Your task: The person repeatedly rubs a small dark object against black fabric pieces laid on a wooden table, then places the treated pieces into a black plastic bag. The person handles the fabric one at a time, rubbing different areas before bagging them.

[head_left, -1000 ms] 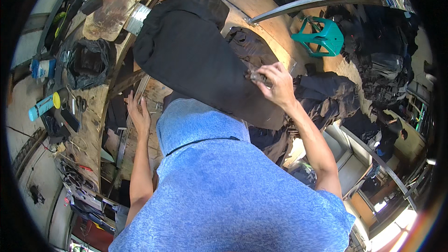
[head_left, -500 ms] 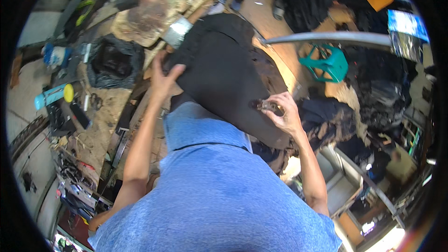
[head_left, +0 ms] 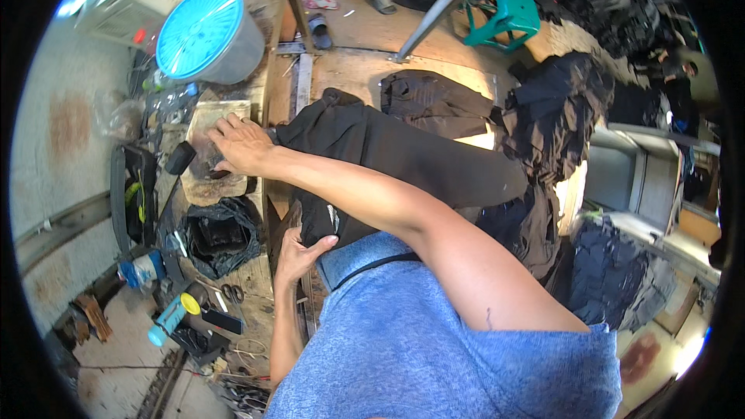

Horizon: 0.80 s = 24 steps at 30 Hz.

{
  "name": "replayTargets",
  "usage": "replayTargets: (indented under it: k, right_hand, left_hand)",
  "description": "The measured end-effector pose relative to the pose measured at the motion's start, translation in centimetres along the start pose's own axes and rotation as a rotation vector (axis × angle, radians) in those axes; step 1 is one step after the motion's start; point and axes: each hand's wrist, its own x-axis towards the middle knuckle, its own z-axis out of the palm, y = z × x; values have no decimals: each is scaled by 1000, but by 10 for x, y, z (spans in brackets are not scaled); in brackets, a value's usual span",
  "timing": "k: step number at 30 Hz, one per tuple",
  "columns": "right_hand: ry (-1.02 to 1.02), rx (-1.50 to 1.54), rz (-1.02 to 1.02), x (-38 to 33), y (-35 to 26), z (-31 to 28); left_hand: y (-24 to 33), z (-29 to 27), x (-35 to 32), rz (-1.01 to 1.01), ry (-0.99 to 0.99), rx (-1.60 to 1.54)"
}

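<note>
Head view: The right hand (head_left: 242, 146) has shifted from the right end of the dark cloth (head_left: 419, 154) to the stained board (head_left: 205, 189) on the desk (head_left: 258, 310). The right forearm now crosses above the cloth. The fingers are spread, palm down, over the board; whether the small piece pinched earlier remains under them cannot be told.

The left hand (head_left: 296, 254) has also relocated, from the cloth's upper left end to its lower left part, close to the blue shirt (head_left: 380, 318). The thumb is extended and meets the cloth; whether the fingers grasp a fold beneath cannot be told.

The cloth extends from the desk's right edge, beside the board, to the right, well away from the desk. Its right end is without hand contact. Judged effect on the work: contact at that end is interrupted, the right hand is engaged at the board, and the left hand probably steadies the cloth.

Surroundings: the black plastic bag (head_left: 234, 257) stands on the desk just below the board, near the right edge. The blue-lidded tub (head_left: 200, 32) stands farther up the desk, now fully visible. The green stool (head_left: 508, 17) stands well apart on the floor
</note>
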Motion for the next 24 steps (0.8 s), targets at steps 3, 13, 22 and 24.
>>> replayTargets:
  k: [3,13,22,24]
  right_hand:
    - [234,118,-81,-54,19,-62]
    - [697,13,1198,-471,89,-229]
    - [1544,1028,1518,-584,243,-184]
    - [1676,750,1658,-619,303,-188]
  left_hand:
    - [4,-26,36,-233,83,-343]
    - [35,-76,175,-5,129,-493]
    - [60,-68,162,-108,229,-288]
    - [71,-40,156,-156,202,-219]
